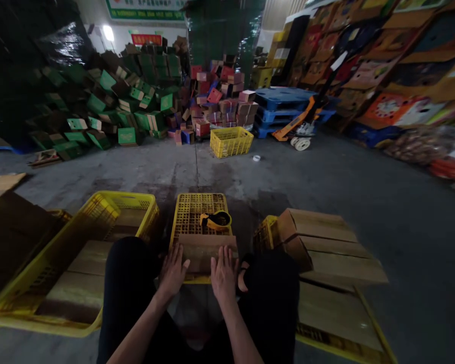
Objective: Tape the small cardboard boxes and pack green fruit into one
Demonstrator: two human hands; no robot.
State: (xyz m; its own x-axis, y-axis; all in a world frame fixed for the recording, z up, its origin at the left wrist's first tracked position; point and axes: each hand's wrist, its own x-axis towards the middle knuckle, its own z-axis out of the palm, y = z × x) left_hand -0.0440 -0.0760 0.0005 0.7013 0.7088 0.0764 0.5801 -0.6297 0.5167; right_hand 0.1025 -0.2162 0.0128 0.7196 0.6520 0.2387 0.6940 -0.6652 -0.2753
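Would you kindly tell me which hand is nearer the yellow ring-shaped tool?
Right. The right hand rests on the cardboard box, on the near side of the tool; the left hand rests on that box, farther away to the left.

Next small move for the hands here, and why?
Probably smooth the top of the carton outward: the left hand and right hand both lie spread on it, and the yellow ring-shaped tool sits beyond it, untouched, on the crate.

left hand (173,269), right hand (224,275) resting on cardboard box (200,252) atop yellow crate (189,205); tape dispenser (212,221) just beyond.
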